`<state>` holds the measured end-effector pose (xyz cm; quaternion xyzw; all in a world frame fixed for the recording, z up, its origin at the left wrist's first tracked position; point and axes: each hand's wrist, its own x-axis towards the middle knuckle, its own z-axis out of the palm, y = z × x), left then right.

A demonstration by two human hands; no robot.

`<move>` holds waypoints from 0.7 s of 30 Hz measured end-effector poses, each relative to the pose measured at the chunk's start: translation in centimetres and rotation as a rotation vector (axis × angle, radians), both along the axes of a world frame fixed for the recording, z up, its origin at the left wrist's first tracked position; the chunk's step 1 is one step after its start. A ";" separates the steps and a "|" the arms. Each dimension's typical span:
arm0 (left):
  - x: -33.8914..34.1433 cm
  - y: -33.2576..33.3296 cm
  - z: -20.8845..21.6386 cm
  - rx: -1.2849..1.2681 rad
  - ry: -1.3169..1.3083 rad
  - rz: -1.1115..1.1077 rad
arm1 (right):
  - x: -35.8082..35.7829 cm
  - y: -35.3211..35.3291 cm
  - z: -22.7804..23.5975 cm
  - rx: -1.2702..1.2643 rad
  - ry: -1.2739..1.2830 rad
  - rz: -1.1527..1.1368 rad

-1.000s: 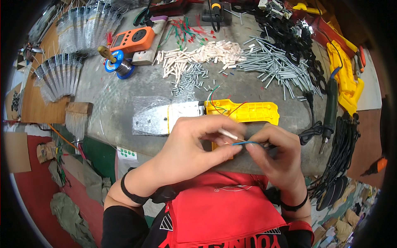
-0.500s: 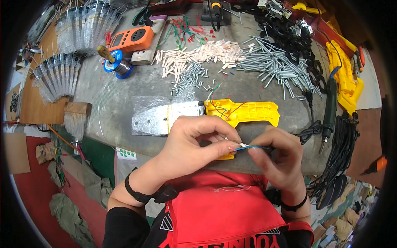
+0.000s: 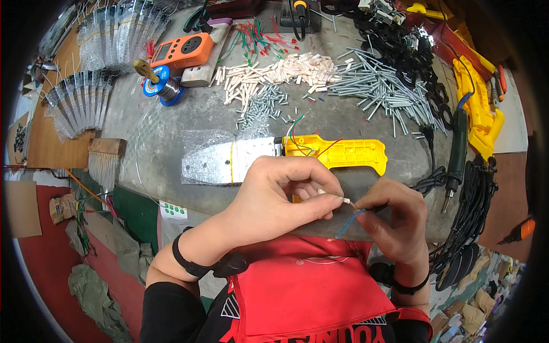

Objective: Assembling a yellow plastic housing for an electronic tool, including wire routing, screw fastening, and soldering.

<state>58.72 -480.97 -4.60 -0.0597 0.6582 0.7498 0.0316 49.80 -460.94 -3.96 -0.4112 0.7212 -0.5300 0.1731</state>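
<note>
The grey worktable [image 3: 200,108] bears a yellow casing [image 3: 355,154] beyond the hands. Nearer, the left hand [image 3: 286,191] pinches a small white sleeve [image 3: 346,200], pointing right; the right hand [image 3: 396,214], its thumb and finger closed, grips a blue wire [image 3: 347,224] whose loose end slants near and left. The sleeve, smallest, sits between the hands.

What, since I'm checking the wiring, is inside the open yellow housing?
Moulded ribs show inside the yellow housing, with thin red and green wires toward its left end. The left hand covers its lower left part, so what lies there cannot be seen.
</note>
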 end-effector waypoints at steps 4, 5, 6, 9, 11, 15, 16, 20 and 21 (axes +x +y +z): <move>0.0 -0.4 -0.5 -0.036 0.103 -0.027 | -0.1 -0.2 0.4 0.069 0.067 0.011; 0.0 -0.5 -0.4 -0.038 0.080 -0.058 | 0.0 -0.2 0.3 0.069 0.066 0.014; 0.0 -0.6 -0.3 -0.040 0.058 -0.089 | 0.0 -0.2 0.3 0.060 0.048 0.016; 0.0 -0.1 -0.6 -0.175 0.190 -0.067 | 0.3 -0.4 0.2 0.042 0.037 0.010; -0.2 0.0 -0.4 -0.181 0.191 -0.051 | 0.5 -0.5 0.2 0.033 0.044 0.001; 0.1 0.1 0.0 -0.110 0.031 -0.020 | 1.3 -0.8 0.2 0.063 -0.002 -0.113; 0.2 0.2 0.0 -0.110 0.030 -0.019 | 1.6 -0.9 0.3 0.079 -0.074 -0.171; 0.2 0.2 -0.2 -0.354 0.281 -0.024 | 0.9 -0.2 0.0 0.086 0.027 -0.024; 0.2 -0.1 -0.3 -0.522 0.446 0.012 | 0.8 0.0 -0.1 0.091 0.013 -0.053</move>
